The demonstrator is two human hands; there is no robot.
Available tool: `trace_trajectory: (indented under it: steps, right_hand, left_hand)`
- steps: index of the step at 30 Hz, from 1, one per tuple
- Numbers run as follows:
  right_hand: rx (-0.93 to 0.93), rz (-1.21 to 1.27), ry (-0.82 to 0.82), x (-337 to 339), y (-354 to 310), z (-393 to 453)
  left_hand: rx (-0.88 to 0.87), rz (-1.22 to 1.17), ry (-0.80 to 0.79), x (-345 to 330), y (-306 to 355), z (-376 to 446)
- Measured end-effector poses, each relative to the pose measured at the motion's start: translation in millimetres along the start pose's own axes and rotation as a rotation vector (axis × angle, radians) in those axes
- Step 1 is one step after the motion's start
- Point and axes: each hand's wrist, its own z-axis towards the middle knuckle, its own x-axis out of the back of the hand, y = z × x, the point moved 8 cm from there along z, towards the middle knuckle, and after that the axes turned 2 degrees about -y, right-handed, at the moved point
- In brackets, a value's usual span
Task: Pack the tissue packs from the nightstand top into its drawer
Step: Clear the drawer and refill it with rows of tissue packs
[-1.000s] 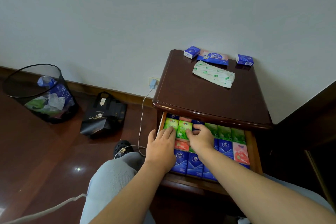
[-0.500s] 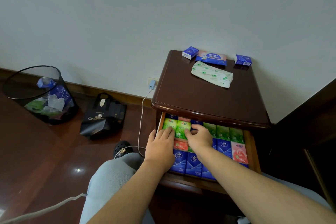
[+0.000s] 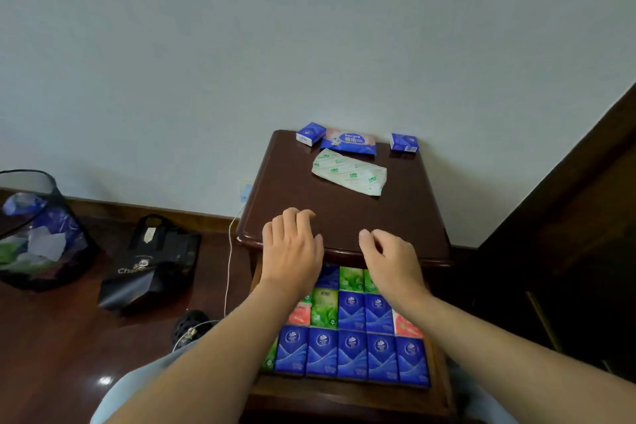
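Note:
The dark wooden nightstand (image 3: 406, 217) stands against the wall with its drawer (image 3: 347, 396) pulled out. Rows of blue, green and red tissue packs (image 3: 351, 351) fill the drawer. At the back of the top lie a small blue pack (image 3: 310, 134), a wide blue and pink pack (image 3: 349, 142), another small blue pack (image 3: 404, 142) and a white and green pack (image 3: 349, 173). My left hand (image 3: 290, 248) and my right hand (image 3: 389, 258) hover over the nightstand's front edge, fingers loosely curled, holding nothing.
A black mesh bin (image 3: 38, 234) with rubbish stands on the floor at left. A black bag (image 3: 151, 262) lies beside it. A white charger cable (image 3: 229, 251) hangs from a wall socket. Dark wooden furniture (image 3: 568, 251) stands at right.
Both hands have lifted off the packs in the drawer and moved up over the nightstand's front edge. The view has tilted down, so more of the drawer shows.

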Motion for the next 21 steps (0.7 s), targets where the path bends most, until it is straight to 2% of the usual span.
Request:
trace_trajectory:
  steps: [2,4,8,11,16,21]
  right_hand:
    - [0.070,-0.069,0.077,15,5,17]
    - [0.064,-0.093,0.158,24,25,34]
    - [-0.127,-0.188,0.175,22,80,67]
    - [-0.171,-0.332,0.187,17,100,104]
    - [-0.165,-0.278,0.276,19,109,189]
    - [-0.037,-0.319,0.242,2,104,273]
  left_hand:
    - [0.042,0.051,-0.109,-20,5,15]
    - [0.109,0.091,-0.240,-46,2,24]
    - [0.215,0.143,-0.373,-85,-9,33]
    - [0.219,0.175,-0.373,-99,-12,48]
    - [0.183,0.136,-0.291,-107,-13,78]
    - [0.076,0.106,-0.266,-118,4,115]
